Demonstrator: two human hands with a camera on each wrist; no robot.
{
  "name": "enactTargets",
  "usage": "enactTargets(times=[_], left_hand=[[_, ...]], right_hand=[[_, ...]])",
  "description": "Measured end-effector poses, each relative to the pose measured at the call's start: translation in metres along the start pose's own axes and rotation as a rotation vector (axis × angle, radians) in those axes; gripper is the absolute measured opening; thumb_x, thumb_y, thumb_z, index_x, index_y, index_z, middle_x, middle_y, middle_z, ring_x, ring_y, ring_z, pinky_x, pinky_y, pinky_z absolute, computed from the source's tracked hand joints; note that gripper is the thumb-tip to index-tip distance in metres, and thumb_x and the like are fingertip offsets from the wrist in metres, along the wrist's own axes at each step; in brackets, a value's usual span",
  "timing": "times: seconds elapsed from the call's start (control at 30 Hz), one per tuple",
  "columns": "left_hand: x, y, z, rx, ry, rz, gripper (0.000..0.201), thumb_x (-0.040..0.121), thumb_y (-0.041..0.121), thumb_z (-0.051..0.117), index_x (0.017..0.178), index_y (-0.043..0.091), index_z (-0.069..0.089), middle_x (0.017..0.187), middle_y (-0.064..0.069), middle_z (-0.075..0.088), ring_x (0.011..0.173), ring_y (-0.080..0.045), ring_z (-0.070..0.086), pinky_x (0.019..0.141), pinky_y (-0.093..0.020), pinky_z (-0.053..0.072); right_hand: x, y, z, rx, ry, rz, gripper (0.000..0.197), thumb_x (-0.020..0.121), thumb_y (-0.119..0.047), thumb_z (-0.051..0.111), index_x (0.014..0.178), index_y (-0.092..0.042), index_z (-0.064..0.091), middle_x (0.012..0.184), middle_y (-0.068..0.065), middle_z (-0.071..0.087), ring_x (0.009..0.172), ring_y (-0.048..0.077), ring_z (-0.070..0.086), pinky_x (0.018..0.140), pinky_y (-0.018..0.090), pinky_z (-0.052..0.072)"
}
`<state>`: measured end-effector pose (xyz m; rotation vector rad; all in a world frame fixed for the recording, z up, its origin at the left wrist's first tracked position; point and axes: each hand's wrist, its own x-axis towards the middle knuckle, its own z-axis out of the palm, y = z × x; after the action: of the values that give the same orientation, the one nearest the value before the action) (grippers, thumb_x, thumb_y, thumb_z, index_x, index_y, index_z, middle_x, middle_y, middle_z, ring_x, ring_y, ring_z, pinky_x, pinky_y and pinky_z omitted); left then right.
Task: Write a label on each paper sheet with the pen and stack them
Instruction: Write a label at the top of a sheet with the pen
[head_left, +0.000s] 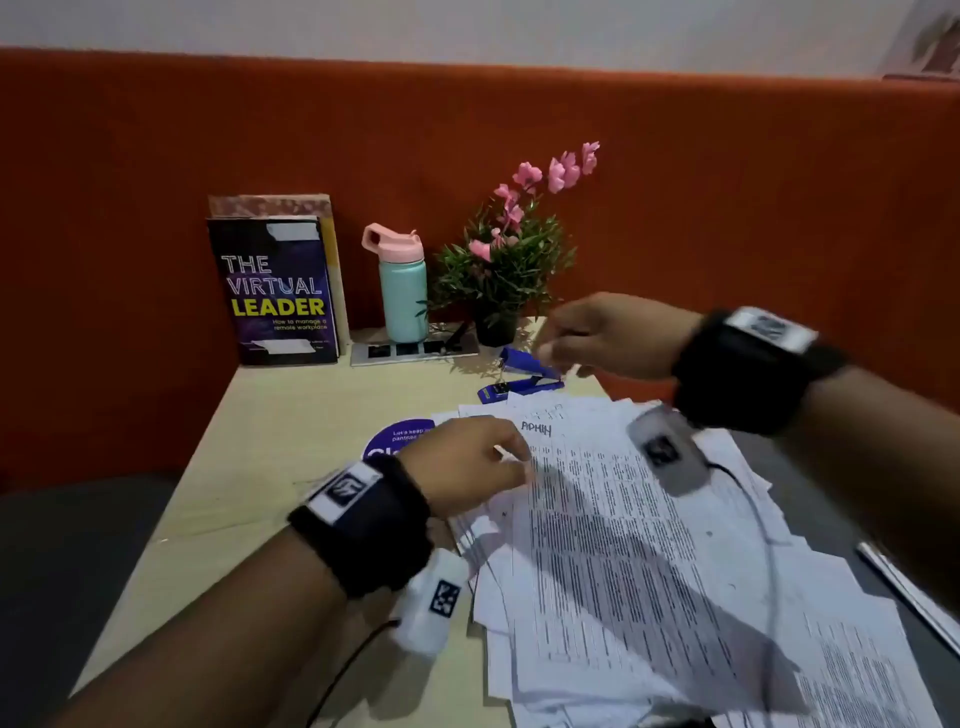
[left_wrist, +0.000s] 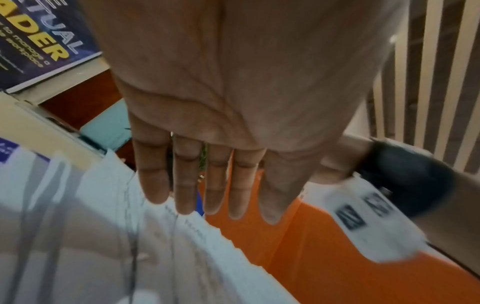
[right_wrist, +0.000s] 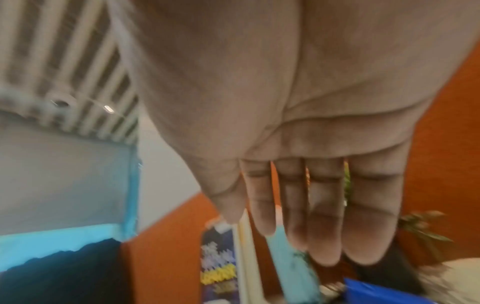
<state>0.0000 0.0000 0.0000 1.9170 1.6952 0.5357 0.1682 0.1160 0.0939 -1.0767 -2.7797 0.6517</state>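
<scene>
Far left, dark paperback titled "The Virtual Leader" (head_left: 278, 291) stands upright against the orange padded partition (head_left: 727, 197). Next to it, mint-green bottle with pink lid (head_left: 401, 283), then a potted green plant with pink flowers (head_left: 511, 260) at the back of the pale wooden desk (head_left: 270, 452). Round purple sticker (head_left: 395, 439) on the desk, partly under the paper. Left hand (head_left: 467, 470) hovers low at the top-left corner of the fanned pile of printed white paper sheets (head_left: 623, 545); wrist view shows fingers straight and together, palm empty, tips at the sheet edges (left_wrist: 182, 246), contact hard to confirm through blur. Top sheet has a handwritten label "ADMIN" (head_left: 536, 429) near its upper edge. Blue stapler (head_left: 522, 376) sits just beyond the pile. Right hand (head_left: 613, 338) is raised above the stapler, clear of the paper; wrist view shows fingers extended, relaxed, gripping nothing. Thin white stick-like object (head_left: 909, 592) lies at the right edge, possibly the pen, can't tell.
</scene>
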Motion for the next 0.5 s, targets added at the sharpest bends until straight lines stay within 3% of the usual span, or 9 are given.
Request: enactTargets(times=[0.1, 0.17, 0.23, 0.37, 0.5], left_hand=[[0.016, 0.0, 0.012, 0.22, -0.088, -0.049, 0.032, 0.096, 0.035, 0.056, 0.127, 0.03, 0.06, 0.13, 0.008, 0.059, 0.106, -0.009, 0.054, 0.084, -0.023, 0.04], [0.019, -0.003, 0.024, 0.324, -0.165, -0.047, 0.036, 0.096, 0.038, 0.055, 0.131, 0.029, 0.058, 0.134, 0.003, 0.058, 0.115, -0.017, 0.055, 0.092, -0.028, 0.043], [0.021, -0.011, 0.032, 0.39, -0.196, -0.063, 0.038, 0.094, 0.039, 0.056, 0.131, 0.028, 0.058, 0.134, 0.001, 0.055, 0.12, -0.022, 0.052, 0.098, -0.039, 0.046], [0.02, -0.015, 0.042, 0.447, -0.186, -0.044, 0.034, 0.093, 0.037, 0.055, 0.126, 0.026, 0.058, 0.13, 0.001, 0.052, 0.119, -0.024, 0.047, 0.095, -0.043, 0.047], [0.018, -0.019, 0.045, 0.451, -0.192, -0.032, 0.037, 0.093, 0.037, 0.054, 0.127, 0.023, 0.055, 0.129, -0.001, 0.05, 0.117, -0.025, 0.046, 0.094, -0.043, 0.047]], right_hand=[[0.07, 0.025, 0.022, -0.17, 0.021, 0.12, 0.017, 0.097, -0.024, 0.055, 0.111, -0.018, 0.064, 0.112, 0.001, 0.066, 0.1, 0.022, 0.063, 0.076, 0.028, 0.047], [0.108, 0.042, 0.041, -0.292, -0.032, 0.176, 0.033, 0.094, -0.024, 0.057, 0.126, -0.014, 0.059, 0.122, 0.008, 0.064, 0.106, 0.029, 0.061, 0.079, 0.032, 0.048], [0.129, 0.056, 0.053, -0.417, -0.033, 0.186, 0.041, 0.093, -0.029, 0.06, 0.131, -0.013, 0.056, 0.124, 0.011, 0.062, 0.106, 0.032, 0.062, 0.079, 0.034, 0.05], [0.148, 0.078, 0.069, -0.48, -0.132, 0.301, 0.033, 0.091, -0.03, 0.064, 0.12, -0.014, 0.061, 0.106, 0.007, 0.065, 0.089, 0.025, 0.061, 0.074, 0.03, 0.044], [0.148, 0.091, 0.075, -0.363, -0.163, 0.334, 0.027, 0.092, -0.02, 0.062, 0.118, -0.013, 0.061, 0.097, 0.005, 0.062, 0.088, 0.025, 0.058, 0.077, 0.031, 0.041]])
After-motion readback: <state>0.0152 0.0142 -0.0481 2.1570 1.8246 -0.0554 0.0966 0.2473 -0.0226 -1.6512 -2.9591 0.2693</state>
